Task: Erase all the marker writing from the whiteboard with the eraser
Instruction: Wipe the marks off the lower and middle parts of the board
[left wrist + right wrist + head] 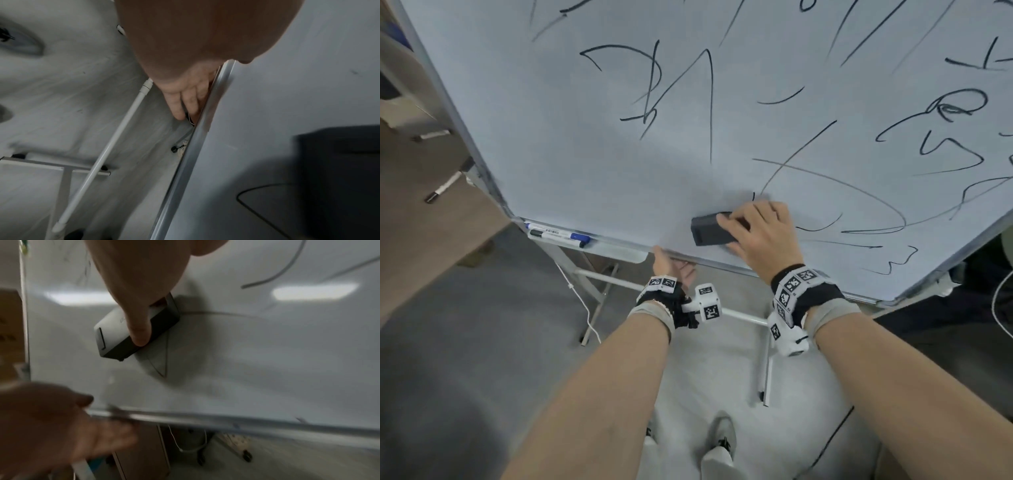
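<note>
The whiteboard (585, 137) stands tilted on its stand, with black marker writing (654, 85) across its middle and right. My right hand (756, 236) grips a dark grey block eraser (707, 233) and presses it flat on the board near the lower edge, beside a long curved stroke. In the right wrist view the thumb (139, 331) lies across the eraser (115, 340). My left hand (673, 267) holds the board's lower frame (195, 154), thumb in front. Its fingers (189, 97) reach behind the frame.
Two markers (558, 234) lie on the pen tray (619, 253) at the lower left of the board. Another marker (445, 186) lies on a brown surface at the left. The stand's white bars (767, 359) and a white cable (587, 308) are below.
</note>
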`<state>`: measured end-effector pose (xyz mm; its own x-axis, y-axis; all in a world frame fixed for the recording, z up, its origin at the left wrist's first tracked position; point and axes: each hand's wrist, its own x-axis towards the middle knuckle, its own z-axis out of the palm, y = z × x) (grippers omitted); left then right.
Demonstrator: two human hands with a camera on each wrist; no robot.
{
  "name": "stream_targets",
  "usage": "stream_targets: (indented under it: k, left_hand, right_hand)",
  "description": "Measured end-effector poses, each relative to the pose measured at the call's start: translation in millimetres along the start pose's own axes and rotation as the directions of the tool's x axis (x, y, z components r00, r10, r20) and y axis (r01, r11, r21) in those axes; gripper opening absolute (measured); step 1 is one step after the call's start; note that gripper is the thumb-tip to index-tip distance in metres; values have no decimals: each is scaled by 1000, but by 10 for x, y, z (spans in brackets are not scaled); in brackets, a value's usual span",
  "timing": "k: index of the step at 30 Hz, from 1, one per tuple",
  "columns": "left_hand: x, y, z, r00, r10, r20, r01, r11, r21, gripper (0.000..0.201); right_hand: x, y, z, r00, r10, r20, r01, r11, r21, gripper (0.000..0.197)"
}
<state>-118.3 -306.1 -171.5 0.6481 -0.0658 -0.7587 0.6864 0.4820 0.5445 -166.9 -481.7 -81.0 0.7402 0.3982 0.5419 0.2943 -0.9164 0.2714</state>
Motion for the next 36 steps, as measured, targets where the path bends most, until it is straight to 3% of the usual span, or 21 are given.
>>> stream_targets:
  k: [5,10,15,18,21,23,24,26,28,30,32,34,36]
  left_hand:
    - [-97,35,-54,999,-29,44,34,990,-135,94]
    - [-149,200,-149,992,-54,115,86,949,-302,111]
    - [-136,222,-262,978,-75,196,155,889,-431,124]
    - [-90,231,-388,979,-24,203,122,868,-481,120]
    - [-58,307,-396,984,-21,176,102,880,-465,116]
    - [-51,318,-336,994,-49,94,87,886,-456,101]
    - [-43,313,-314,996,-55,74,83,886,-457,104]
    - [-98,286,-207,994,-65,93,100,886,-453,110]
    - [-195,230,-29,987,-89,130,138,889,-436,115]
    - [-301,143,162,980,-121,159,178,893,-414,117]
    - [-385,48,308,976,-131,176,191,904,-383,115]
    - [-414,-26,381,978,-124,171,178,917,-356,109]
    - [-396,-47,385,982,-123,145,165,931,-326,107]
  right_hand:
    - [-136,-61,39,995,-14,101,16,1000,-16,53]
    - [479,-213,-47,996,56,-62,-55,998,13,52]
    - [1033,-522,130,993,-32,-113,36,999,33,44]
    - [870,-679,332,994,-108,-32,109,993,32,40]
    - [470,-681,404,967,-165,193,154,986,70,39]
    - [242,-534,329,952,-132,275,124,991,44,41]
    - [172,-436,273,960,-111,258,109,994,20,41]
    - [105,-217,110,985,-30,172,38,998,-46,43]
    - [138,-10,-58,989,139,60,-132,985,-111,48]
    - [223,157,-211,937,344,-63,-349,928,-128,49]
    - [282,277,-318,870,473,-142,-487,868,-93,47]
    - [264,320,-322,868,474,-145,-487,871,-67,45]
    - [160,270,-220,908,408,-92,-414,908,-65,48]
